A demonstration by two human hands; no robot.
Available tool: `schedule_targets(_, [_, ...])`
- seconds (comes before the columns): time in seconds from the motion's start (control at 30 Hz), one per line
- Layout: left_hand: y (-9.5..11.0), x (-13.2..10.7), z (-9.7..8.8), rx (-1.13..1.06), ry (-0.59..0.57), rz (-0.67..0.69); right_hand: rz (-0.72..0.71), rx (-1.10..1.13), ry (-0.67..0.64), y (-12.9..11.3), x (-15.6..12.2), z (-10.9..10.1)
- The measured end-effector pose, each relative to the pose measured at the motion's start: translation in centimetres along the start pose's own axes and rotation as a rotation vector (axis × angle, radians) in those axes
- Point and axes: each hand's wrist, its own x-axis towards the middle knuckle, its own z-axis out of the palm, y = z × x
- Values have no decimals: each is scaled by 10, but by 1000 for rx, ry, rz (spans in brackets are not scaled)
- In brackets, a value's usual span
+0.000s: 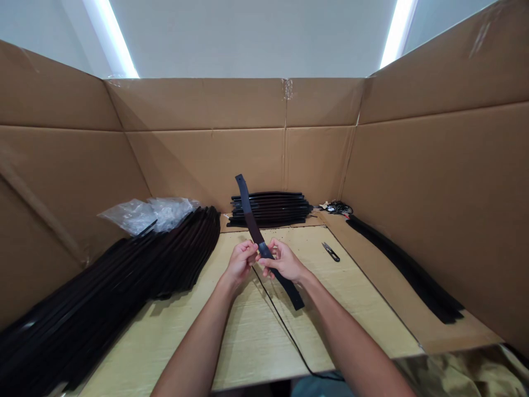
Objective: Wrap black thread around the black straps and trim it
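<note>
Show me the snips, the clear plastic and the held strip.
Snips (pixel 331 252): head view, where blades meet handle.
Clear plastic (pixel 167 214): head view, crumpled middle.
Held strip (pixel 253 225): head view, dark brown section.

Bare forearms (pixel 200 336), bare fingers (pixel 270 263)

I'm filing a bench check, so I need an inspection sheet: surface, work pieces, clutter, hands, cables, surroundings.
Surface: pale tabletop, with a cardboard strip along its right.
Work pieces: curved dark strip in hand; large pile left, stack at back, more black strips right.
Clutter: clear plastic bags by the pile; snips on the tabletop; dark tangle at the back right corner.
Hands: right hand grips the strip; left hand at its left edge, grip partly hidden.
Cables: thin black cord from below the hands toward the near edge; type unclear.
Surroundings: cardboard walls, two bright lights above.
</note>
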Motion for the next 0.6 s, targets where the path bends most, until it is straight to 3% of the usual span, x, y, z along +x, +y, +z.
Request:
schedule_targets(0.27, [-2, 5, 1, -5, 113, 82, -40, 29, 80, 5, 9, -3])
schedule_targets(0.6, [7, -1, 6, 10, 76, 55, -43, -26, 86, 6, 4, -1])
